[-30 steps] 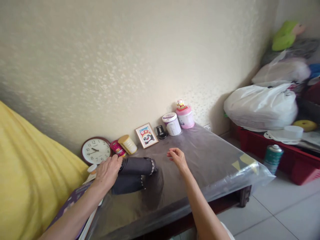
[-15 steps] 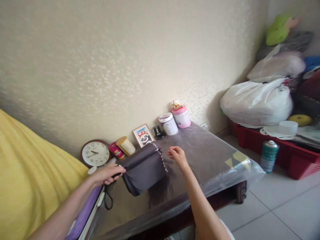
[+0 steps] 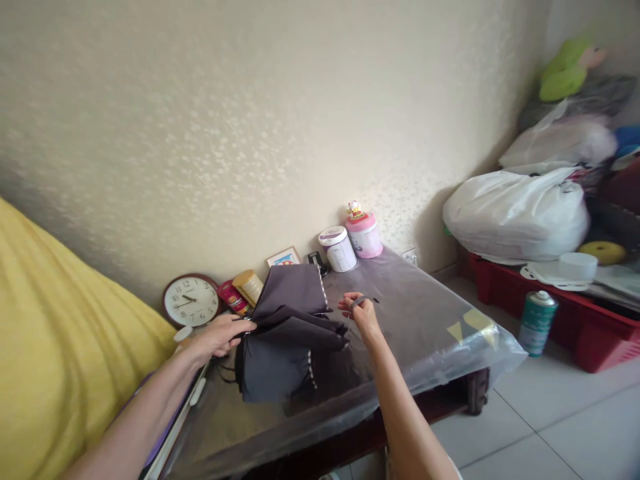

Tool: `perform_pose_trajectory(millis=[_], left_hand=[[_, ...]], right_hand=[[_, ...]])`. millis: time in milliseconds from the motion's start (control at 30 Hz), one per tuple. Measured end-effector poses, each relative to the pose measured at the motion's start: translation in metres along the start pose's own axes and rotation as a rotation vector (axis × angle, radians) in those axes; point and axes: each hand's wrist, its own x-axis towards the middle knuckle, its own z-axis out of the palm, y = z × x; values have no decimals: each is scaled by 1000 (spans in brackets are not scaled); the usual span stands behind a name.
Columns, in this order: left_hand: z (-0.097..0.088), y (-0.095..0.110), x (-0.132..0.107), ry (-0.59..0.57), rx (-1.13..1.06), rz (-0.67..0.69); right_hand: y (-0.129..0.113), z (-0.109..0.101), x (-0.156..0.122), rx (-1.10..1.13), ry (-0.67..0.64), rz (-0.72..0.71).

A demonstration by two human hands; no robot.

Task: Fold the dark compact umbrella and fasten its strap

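My left hand (image 3: pixel 220 335) is closed around the handle end of a dark folding umbrella (image 3: pixel 277 367). The umbrella lies over the covered table, its loose cloth folds hanging apart, with a checked trim along the edges. A thin black wrist loop (image 3: pixel 229 375) dangles below my left hand. To the right of the umbrella, my right hand (image 3: pixel 363 312) is pinched, and a narrow dark strap (image 3: pixel 358 303) runs across its fingers. Whether this strap joins the umbrella I cannot tell.
Along the wall stand a round clock (image 3: pixel 191 301), a red can (image 3: pixel 232 297), a yellow can (image 3: pixel 249 287), a picture frame (image 3: pixel 280 257) and two tubs (image 3: pixel 338 252). A plastic sheet covers the low table (image 3: pixel 410 313). A spray can (image 3: pixel 538 325) and red crate (image 3: pixel 600 333) are at right.
The umbrella's cloth has spread into separate folds, one standing up in front of the picture frame. A dark strap now shows across my right hand's fingers. My left hand keeps its grip.
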Motion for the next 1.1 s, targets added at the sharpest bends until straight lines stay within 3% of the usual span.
perform_pose_trajectory(millis=[67,167,233,400,567,733,833,1000,1100], left_hand=[[1,-4,1,-88,-216,-10],[6,-17,7,-96,-568,-42],[13,-23,11,-164,-757,-95],[27,-26,16,-290,-1082,-138],[27,-22,8,-337,-1143,-130],[33,-14,0,-275,-1107,-29],[39,-13,-3,-263,-1092,-7],[37,-13,-10,-293,-1108,66],[31,-15,-14,-295,-1111,114]], right_hand=[[-2,-2,-1,10,11,-11],[-4,-5,-2,15,34,-26],[-5,-6,-2,8,36,-26],[-6,-3,-2,-39,17,3],[-5,1,-2,-96,-32,72],[0,9,-7,-126,-144,139],[3,12,-9,-196,-218,97],[8,10,-6,-301,-70,-32],[5,10,-9,-249,-233,79]])
